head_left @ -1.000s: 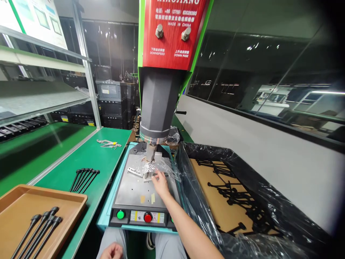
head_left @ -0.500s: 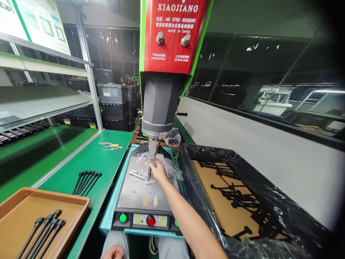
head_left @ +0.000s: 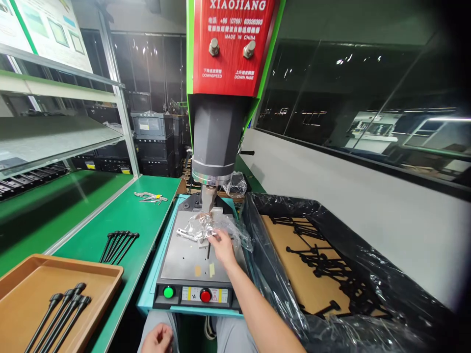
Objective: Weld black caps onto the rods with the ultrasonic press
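My right hand [head_left: 223, 247] is closed in a pinch at the press fixture, with a thin black rod [head_left: 208, 251] showing below its fingertips. Clear plastic film [head_left: 198, 223] lies crumpled over the fixture and against these fingers, hiding the rod's upper end. Just above hangs the metal horn [head_left: 208, 198] of the red and green press [head_left: 228, 63]. Under the hand is the grey metal base plate [head_left: 176, 264]. My left hand [head_left: 158, 338] rests on my thigh, its fingers curled in and nothing visible in them.
On the left, a brown tray [head_left: 106, 284] and the green bench [head_left: 147, 220] bear several black rods with round heads. Pliers-like tools [head_left: 150, 197] lie farther back. To the right, a plastic-lined bin [head_left: 290, 294] holds many black parts. Green [head_left: 168, 292] and red [head_left: 205, 294] buttons front the press.
My right hand has come back toward me and slightly down from the horn, drawing the black rod along. The plastic film has shifted over the fixture. My left hand has risen slightly on my thigh.
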The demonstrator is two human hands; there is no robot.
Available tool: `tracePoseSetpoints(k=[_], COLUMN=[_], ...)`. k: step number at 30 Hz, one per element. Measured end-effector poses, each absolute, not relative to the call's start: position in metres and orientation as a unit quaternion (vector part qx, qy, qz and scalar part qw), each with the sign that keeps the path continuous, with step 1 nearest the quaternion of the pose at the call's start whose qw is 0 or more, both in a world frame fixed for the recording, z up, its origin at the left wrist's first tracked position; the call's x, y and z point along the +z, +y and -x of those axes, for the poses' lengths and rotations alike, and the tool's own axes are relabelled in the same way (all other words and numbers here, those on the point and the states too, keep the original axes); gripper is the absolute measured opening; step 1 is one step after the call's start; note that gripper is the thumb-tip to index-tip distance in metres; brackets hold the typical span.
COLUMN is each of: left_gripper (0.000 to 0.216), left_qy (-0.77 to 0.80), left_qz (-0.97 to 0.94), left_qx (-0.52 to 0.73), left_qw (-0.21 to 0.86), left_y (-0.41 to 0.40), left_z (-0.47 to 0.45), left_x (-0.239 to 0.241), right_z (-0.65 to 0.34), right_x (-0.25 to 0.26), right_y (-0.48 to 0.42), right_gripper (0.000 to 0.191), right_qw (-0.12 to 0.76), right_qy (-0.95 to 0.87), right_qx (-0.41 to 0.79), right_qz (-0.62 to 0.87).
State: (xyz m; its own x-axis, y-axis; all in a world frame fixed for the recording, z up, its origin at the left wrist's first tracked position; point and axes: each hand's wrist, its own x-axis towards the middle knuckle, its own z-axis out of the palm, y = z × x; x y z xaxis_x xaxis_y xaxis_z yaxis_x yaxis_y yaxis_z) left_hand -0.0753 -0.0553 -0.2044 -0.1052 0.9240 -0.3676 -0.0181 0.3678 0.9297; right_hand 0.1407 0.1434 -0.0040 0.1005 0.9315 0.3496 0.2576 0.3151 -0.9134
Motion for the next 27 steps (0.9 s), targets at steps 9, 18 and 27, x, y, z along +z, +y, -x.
tracePoseSetpoints(k=[9, 18, 27], left_gripper=[0.054, 0.028, 0.026], left_qy=[0.486, 0.510, 0.548], left_qz=[-0.484, -0.659, -0.679], left_qx=[0.417, 0.369, 0.378], left_qw=[0.596, 0.411, 0.310], left_y=[-0.026, -0.027, -0.045], left_z=[0.038, 0.050, 0.074], left_x=[-0.031, 0.002, 0.019], right_z=[-0.140, -0.129, -0.110], right_x=[-0.014, 0.013, 0.029], right_y=[0.047, 0.014, 0.007], right_gripper=[0.046, 0.031, 0.048], right_qw=[0.533, 0.527, 0.500], right_qy=[-0.386, -0.629, -0.674], right_qx=[0.657, 0.486, 0.472], right_qz=[0.368, 0.300, 0.270])
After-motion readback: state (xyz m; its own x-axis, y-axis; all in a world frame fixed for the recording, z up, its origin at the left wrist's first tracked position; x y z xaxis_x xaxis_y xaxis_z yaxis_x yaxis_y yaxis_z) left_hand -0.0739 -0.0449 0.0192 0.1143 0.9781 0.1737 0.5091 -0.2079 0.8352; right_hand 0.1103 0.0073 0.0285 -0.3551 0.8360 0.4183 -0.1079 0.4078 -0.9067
